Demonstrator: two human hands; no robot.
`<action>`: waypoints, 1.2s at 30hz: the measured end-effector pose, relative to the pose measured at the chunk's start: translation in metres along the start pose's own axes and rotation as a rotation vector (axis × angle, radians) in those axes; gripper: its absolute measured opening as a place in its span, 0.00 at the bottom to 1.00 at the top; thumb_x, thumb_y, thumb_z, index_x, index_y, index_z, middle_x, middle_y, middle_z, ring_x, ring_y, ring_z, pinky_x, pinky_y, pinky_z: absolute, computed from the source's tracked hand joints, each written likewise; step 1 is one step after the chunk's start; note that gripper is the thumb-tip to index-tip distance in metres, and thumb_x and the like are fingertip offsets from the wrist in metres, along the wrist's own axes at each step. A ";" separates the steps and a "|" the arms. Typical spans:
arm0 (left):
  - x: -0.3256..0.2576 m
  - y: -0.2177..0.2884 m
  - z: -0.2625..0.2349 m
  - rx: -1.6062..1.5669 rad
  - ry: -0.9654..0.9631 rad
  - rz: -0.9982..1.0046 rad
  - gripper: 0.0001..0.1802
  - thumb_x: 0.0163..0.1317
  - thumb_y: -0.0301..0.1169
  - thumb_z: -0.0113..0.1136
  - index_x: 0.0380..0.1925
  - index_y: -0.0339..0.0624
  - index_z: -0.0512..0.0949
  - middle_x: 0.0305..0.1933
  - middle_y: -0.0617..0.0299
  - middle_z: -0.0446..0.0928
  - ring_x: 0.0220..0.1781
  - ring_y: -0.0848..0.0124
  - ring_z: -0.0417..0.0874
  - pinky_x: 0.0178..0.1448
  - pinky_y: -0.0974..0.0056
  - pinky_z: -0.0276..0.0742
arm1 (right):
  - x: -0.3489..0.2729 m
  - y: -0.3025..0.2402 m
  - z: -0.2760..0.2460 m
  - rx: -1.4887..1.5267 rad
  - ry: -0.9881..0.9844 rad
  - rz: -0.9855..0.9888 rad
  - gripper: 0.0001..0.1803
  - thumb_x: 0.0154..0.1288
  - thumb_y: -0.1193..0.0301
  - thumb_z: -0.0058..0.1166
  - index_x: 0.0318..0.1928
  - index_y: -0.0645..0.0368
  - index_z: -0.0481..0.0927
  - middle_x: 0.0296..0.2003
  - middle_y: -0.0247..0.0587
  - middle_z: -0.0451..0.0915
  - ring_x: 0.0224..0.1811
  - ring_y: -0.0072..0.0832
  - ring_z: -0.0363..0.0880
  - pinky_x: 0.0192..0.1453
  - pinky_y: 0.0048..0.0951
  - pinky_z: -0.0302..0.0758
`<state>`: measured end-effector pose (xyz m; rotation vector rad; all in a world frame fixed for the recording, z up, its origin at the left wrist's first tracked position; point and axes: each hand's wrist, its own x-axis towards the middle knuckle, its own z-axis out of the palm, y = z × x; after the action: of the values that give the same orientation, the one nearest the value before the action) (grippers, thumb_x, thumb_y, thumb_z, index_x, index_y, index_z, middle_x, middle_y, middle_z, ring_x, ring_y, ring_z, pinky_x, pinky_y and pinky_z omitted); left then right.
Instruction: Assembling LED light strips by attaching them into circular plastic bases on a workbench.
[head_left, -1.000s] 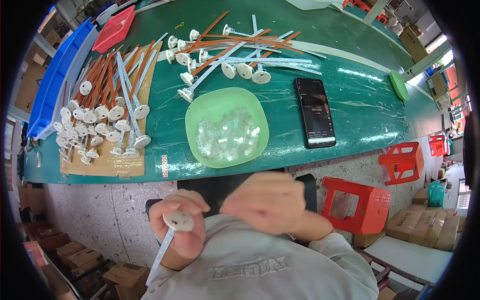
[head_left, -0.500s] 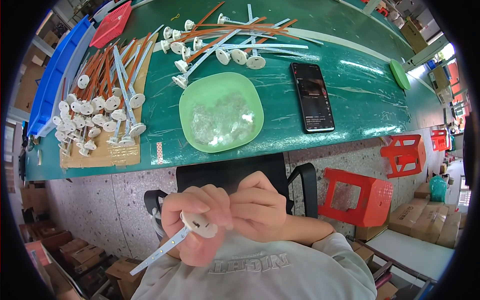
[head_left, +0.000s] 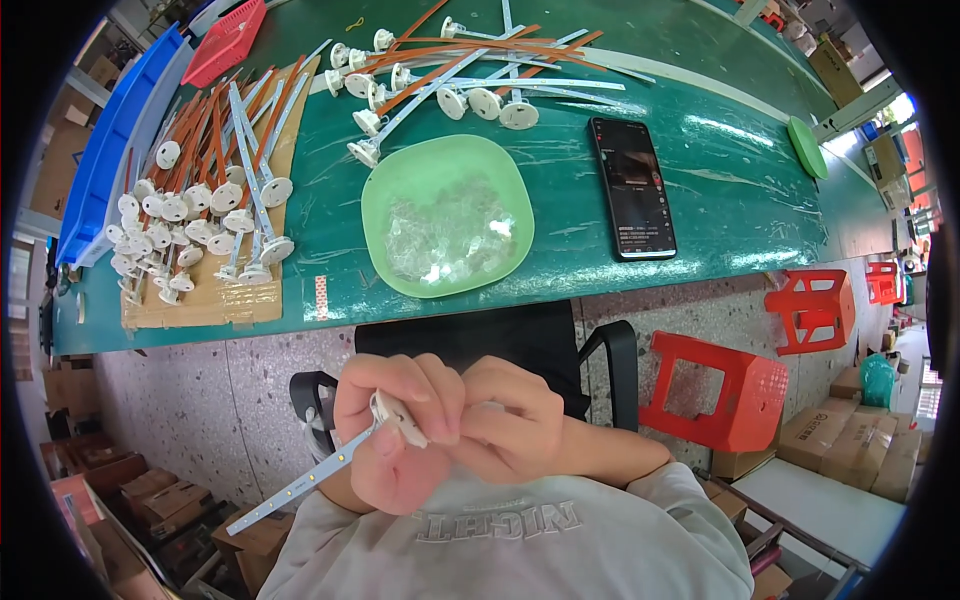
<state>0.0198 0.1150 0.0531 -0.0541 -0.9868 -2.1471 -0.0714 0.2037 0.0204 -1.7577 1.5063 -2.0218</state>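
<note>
In front of my shirt, my left hand (head_left: pixel 425 388) is closed around an LED light strip's white round base (head_left: pixel 397 418). From that base the narrow pale strip (head_left: pixel 295 487), dotted with small yellow LEDs, sticks out down and to the left. My right hand (head_left: pixel 515 420) meets it from the other side, fingers curled and pinched against the left fingers; whatever they grip is hidden. On the table beyond, a light green bowl (head_left: pixel 375 235) holds many small clear plastic pieces (head_left: pixel 450 235).
At left, many LED strips with white bases (head_left: pixel 175 208) lie on cardboard (head_left: pixel 215 312); more strips (head_left: pixel 480 100) lie behind the bowl. A phone (head_left: pixel 635 190) sits right of it. A black chair (head_left: pixel 470 335) stands between me and the table, red stools (head_left: pixel 715 390) at right.
The LED strip and its base have tilted, the strip's free end swinging left and slightly up. My left hand has turned with it, and both hands stay pressed together.
</note>
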 end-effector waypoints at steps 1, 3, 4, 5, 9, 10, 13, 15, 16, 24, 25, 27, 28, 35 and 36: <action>-0.001 0.000 -0.001 0.002 0.003 0.000 0.14 0.69 0.32 0.49 0.46 0.32 0.66 0.30 0.56 0.71 0.32 0.68 0.69 0.36 0.64 0.67 | 0.000 0.000 0.002 -0.007 0.009 0.002 0.12 0.48 0.82 0.68 0.35 0.66 0.81 0.35 0.46 0.78 0.28 0.35 0.76 0.29 0.29 0.73; -0.002 0.001 -0.003 -0.066 0.043 -0.028 0.13 0.70 0.33 0.48 0.45 0.32 0.66 0.31 0.56 0.71 0.33 0.68 0.69 0.38 0.64 0.67 | -0.001 0.001 0.004 -0.011 0.018 0.006 0.12 0.49 0.82 0.67 0.36 0.66 0.80 0.35 0.46 0.77 0.28 0.35 0.75 0.28 0.29 0.72; -0.002 0.000 -0.004 -0.065 0.045 -0.029 0.13 0.70 0.33 0.48 0.45 0.32 0.66 0.31 0.56 0.71 0.33 0.68 0.69 0.38 0.64 0.67 | -0.001 0.001 0.004 -0.002 0.008 0.021 0.12 0.50 0.83 0.67 0.37 0.66 0.80 0.35 0.46 0.78 0.28 0.36 0.76 0.29 0.30 0.73; -0.002 0.000 -0.005 -0.072 0.052 -0.019 0.13 0.70 0.33 0.47 0.45 0.33 0.66 0.31 0.56 0.70 0.33 0.68 0.69 0.38 0.63 0.67 | -0.001 0.002 0.003 0.009 -0.002 0.037 0.13 0.51 0.83 0.66 0.38 0.66 0.80 0.34 0.47 0.78 0.28 0.37 0.77 0.29 0.30 0.74; 0.002 -0.001 -0.005 -0.162 0.092 -0.023 0.14 0.72 0.36 0.45 0.46 0.34 0.66 0.31 0.57 0.70 0.33 0.67 0.69 0.38 0.62 0.66 | 0.002 0.001 -0.001 0.052 -0.007 0.098 0.13 0.51 0.82 0.67 0.39 0.66 0.80 0.32 0.47 0.80 0.28 0.37 0.79 0.31 0.30 0.76; 0.003 -0.002 -0.007 -0.167 0.066 -0.039 0.14 0.74 0.36 0.41 0.47 0.36 0.66 0.32 0.58 0.70 0.33 0.67 0.68 0.38 0.61 0.66 | 0.002 -0.002 -0.004 0.079 0.003 0.190 0.13 0.51 0.82 0.68 0.38 0.65 0.80 0.31 0.47 0.81 0.28 0.36 0.80 0.31 0.29 0.77; 0.005 -0.002 -0.008 -0.236 0.034 -0.071 0.14 0.74 0.36 0.39 0.48 0.36 0.66 0.32 0.58 0.70 0.33 0.68 0.68 0.39 0.61 0.65 | -0.005 -0.001 0.004 0.185 0.095 0.287 0.15 0.52 0.82 0.69 0.39 0.65 0.77 0.30 0.45 0.82 0.28 0.31 0.81 0.32 0.26 0.77; 0.004 -0.001 -0.009 -0.224 0.011 -0.064 0.13 0.75 0.35 0.38 0.48 0.37 0.65 0.33 0.59 0.71 0.33 0.68 0.68 0.39 0.60 0.65 | -0.006 -0.001 0.009 0.240 0.192 0.283 0.16 0.53 0.83 0.68 0.40 0.65 0.76 0.30 0.43 0.81 0.29 0.27 0.81 0.33 0.24 0.77; 0.003 -0.001 -0.008 -0.220 0.020 -0.052 0.13 0.75 0.35 0.38 0.48 0.37 0.65 0.33 0.59 0.71 0.33 0.68 0.68 0.39 0.60 0.65 | -0.007 -0.001 0.010 0.242 0.191 0.284 0.16 0.53 0.83 0.68 0.40 0.65 0.76 0.30 0.43 0.81 0.29 0.27 0.81 0.33 0.24 0.77; -0.006 0.004 -0.006 -0.157 0.002 -0.043 0.12 0.74 0.34 0.42 0.48 0.36 0.64 0.33 0.58 0.71 0.34 0.67 0.69 0.42 0.60 0.66 | -0.009 -0.005 0.009 0.219 0.095 0.307 0.15 0.53 0.83 0.67 0.39 0.62 0.76 0.28 0.39 0.78 0.28 0.25 0.77 0.30 0.23 0.72; -0.007 0.004 -0.006 -0.146 -0.006 -0.040 0.12 0.73 0.34 0.43 0.48 0.36 0.64 0.33 0.58 0.71 0.34 0.67 0.69 0.42 0.60 0.66 | -0.010 -0.005 0.007 0.218 0.094 0.305 0.15 0.53 0.83 0.67 0.39 0.62 0.76 0.28 0.39 0.78 0.28 0.25 0.77 0.30 0.23 0.72; -0.008 0.004 -0.006 -0.135 -0.013 -0.035 0.12 0.73 0.34 0.44 0.48 0.36 0.64 0.32 0.58 0.71 0.34 0.67 0.70 0.42 0.60 0.66 | -0.013 -0.007 0.004 0.240 0.033 0.350 0.15 0.54 0.85 0.65 0.40 0.62 0.75 0.30 0.39 0.77 0.31 0.25 0.76 0.32 0.24 0.72; -0.009 0.004 -0.005 -0.146 -0.008 -0.033 0.12 0.73 0.33 0.44 0.48 0.35 0.64 0.32 0.58 0.71 0.34 0.67 0.70 0.42 0.60 0.66 | -0.013 -0.007 0.004 0.239 0.032 0.350 0.15 0.54 0.85 0.65 0.40 0.62 0.75 0.30 0.39 0.77 0.31 0.25 0.76 0.32 0.24 0.72; 0.000 0.002 -0.013 -0.254 0.019 -0.142 0.13 0.73 0.36 0.43 0.48 0.38 0.66 0.29 0.61 0.70 0.32 0.68 0.69 0.40 0.60 0.65 | -0.014 0.003 -0.001 0.537 -0.016 0.365 0.18 0.59 0.89 0.55 0.46 0.63 0.68 0.38 0.41 0.71 0.38 0.27 0.71 0.42 0.26 0.69; 0.001 0.002 -0.014 -0.252 0.020 -0.140 0.13 0.73 0.36 0.43 0.48 0.38 0.66 0.29 0.61 0.70 0.32 0.68 0.69 0.40 0.60 0.65 | -0.014 0.005 -0.001 0.546 -0.054 0.358 0.19 0.59 0.89 0.55 0.47 0.62 0.65 0.38 0.41 0.70 0.38 0.27 0.69 0.45 0.28 0.67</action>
<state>0.0241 0.1042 0.0446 -0.0881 -0.7220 -2.3867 -0.0700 0.2101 0.0070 -1.2220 1.0206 -1.9316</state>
